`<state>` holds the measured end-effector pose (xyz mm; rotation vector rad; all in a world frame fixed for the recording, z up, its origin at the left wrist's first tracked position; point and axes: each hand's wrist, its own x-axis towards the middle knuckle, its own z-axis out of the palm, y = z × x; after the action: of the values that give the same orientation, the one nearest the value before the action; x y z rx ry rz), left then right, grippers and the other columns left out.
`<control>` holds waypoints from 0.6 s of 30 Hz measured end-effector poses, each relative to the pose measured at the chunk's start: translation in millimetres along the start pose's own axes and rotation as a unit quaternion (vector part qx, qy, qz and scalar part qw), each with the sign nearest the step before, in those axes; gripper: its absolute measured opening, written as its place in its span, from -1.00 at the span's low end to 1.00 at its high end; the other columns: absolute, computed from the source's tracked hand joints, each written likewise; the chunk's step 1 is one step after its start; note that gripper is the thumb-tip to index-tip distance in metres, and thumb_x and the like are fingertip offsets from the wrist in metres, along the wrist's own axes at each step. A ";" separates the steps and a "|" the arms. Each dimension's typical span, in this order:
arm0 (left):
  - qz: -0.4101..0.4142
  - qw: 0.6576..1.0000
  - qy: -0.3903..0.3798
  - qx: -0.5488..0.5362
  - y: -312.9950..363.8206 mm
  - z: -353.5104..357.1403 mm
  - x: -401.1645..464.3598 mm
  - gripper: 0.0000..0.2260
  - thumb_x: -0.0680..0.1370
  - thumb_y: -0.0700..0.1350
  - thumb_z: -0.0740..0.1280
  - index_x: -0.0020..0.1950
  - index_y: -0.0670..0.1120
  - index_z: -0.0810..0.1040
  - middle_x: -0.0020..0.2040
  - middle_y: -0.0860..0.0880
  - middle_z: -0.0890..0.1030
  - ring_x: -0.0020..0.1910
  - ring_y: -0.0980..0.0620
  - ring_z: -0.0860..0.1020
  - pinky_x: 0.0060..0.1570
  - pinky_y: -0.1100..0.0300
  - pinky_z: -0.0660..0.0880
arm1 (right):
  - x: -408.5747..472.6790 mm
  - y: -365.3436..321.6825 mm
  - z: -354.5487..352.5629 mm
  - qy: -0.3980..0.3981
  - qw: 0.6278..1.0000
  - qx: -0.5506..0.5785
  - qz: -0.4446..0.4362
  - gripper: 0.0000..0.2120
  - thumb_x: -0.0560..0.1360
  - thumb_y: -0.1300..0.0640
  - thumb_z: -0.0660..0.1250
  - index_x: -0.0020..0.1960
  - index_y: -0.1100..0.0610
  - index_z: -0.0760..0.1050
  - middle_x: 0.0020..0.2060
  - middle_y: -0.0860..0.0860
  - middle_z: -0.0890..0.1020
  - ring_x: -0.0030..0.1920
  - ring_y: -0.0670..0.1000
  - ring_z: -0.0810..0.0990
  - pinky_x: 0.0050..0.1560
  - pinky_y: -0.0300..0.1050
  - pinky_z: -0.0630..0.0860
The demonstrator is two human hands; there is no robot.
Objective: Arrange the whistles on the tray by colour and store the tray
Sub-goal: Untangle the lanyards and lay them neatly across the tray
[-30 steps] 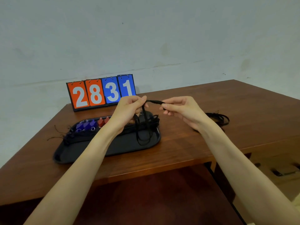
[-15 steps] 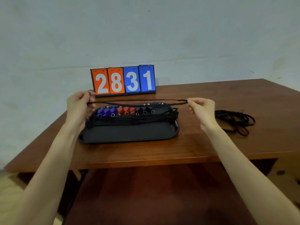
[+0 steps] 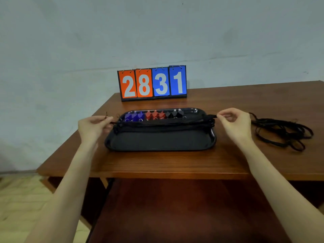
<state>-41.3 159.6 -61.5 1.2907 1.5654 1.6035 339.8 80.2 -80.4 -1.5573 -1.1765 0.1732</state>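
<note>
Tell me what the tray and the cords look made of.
Tray: probably plastic, black and semi-gloss, with light glinting along its raised rim. Cords: seemingly woven fabric, matt black, limp and bundled; both hands, left and right, pinch one taut across the tray.

Both bare forearms reach forward from the lower corners, spread wide apart. The left hand sits with its fingers curled inward, thumb and forefinger pinching a black cord end. The right hand mirrors it, wrist slightly raised, thumb and forefinger pinched on the cord's other end, remaining fingers loosely curled.
</note>
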 end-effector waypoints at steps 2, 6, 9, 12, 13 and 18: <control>0.017 0.996 0.014 0.089 -8.5 -3.2 4.6 -0.76 0.38 -0.11 0.53 0.00 -0.15 0.67 -0.19 -0.01 0.63 -0.15 0.02 0.62 -0.08 0.12 0.60 | -1.9 0.6 1.2 -0.017 1.000 -0.019 -0.017 -0.94 0.46 0.22 0.41 -0.08 0.10 0.62 -0.22 -0.07 0.61 -0.22 -0.22 0.53 -0.23 -0.42 0.38; 0.059 0.975 -0.018 0.215 -18.0 -8.4 10.5 -0.79 0.35 -0.07 0.55 -0.09 -0.14 0.69 -0.14 -0.04 0.63 -0.07 -0.02 0.57 0.00 0.05 0.53 | -4.1 2.9 4.8 -0.063 0.992 -0.083 -0.065 -0.91 0.43 0.22 0.43 -0.17 0.05 0.61 -0.28 -0.07 0.62 -0.26 -0.17 0.53 -0.19 -0.30 0.47; 0.077 0.964 -0.033 0.252 -20.4 -7.8 13.7 -0.81 0.36 -0.06 0.55 -0.12 -0.13 0.68 -0.16 -0.05 0.63 -0.10 -0.05 0.59 -0.03 0.01 0.56 | -2.9 6.8 5.4 -0.082 0.986 -0.114 -0.087 -0.89 0.42 0.20 0.44 -0.20 0.00 0.60 -0.27 -0.04 0.63 -0.28 -0.11 0.54 -0.22 -0.23 0.49; 0.084 0.958 -0.037 0.270 -21.2 -4.6 15.4 -0.80 0.36 -0.04 0.55 -0.13 -0.13 0.66 -0.17 -0.04 0.62 -0.12 -0.04 0.57 -0.05 0.00 0.56 | -1.5 9.0 6.3 -0.091 0.979 -0.154 -0.098 -0.92 0.42 0.16 0.45 -0.17 -0.01 0.62 -0.30 -0.11 0.57 -0.30 -0.13 0.52 -0.19 -0.14 0.53; 0.084 0.957 -0.038 0.274 -21.2 -3.8 16.1 -0.79 0.36 -0.04 0.55 -0.13 -0.12 0.65 -0.17 -0.03 0.61 -0.12 -0.03 0.56 -0.06 0.01 0.56 | -1.2 8.8 6.5 -0.093 0.977 -0.164 -0.095 -0.94 0.43 0.16 0.45 -0.16 0.00 0.62 -0.31 -0.12 0.55 -0.30 -0.15 0.51 -0.19 -0.13 0.53; 0.096 0.949 -0.044 0.297 -21.5 0.3 18.7 -0.81 0.35 0.00 0.55 -0.19 -0.05 0.62 -0.20 -0.01 0.61 -0.14 -0.02 0.56 -0.12 0.05 0.55 | 1.2 6.9 7.3 -0.094 0.972 -0.199 -0.084 -0.94 0.46 0.14 0.43 -0.08 0.07 0.66 -0.28 -0.08 0.54 -0.28 -0.11 0.48 -0.20 -0.12 0.50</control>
<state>-53.3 179.9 -77.4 1.8454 2.0007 1.1880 339.6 86.8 -88.2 -1.8058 -1.5577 -0.0331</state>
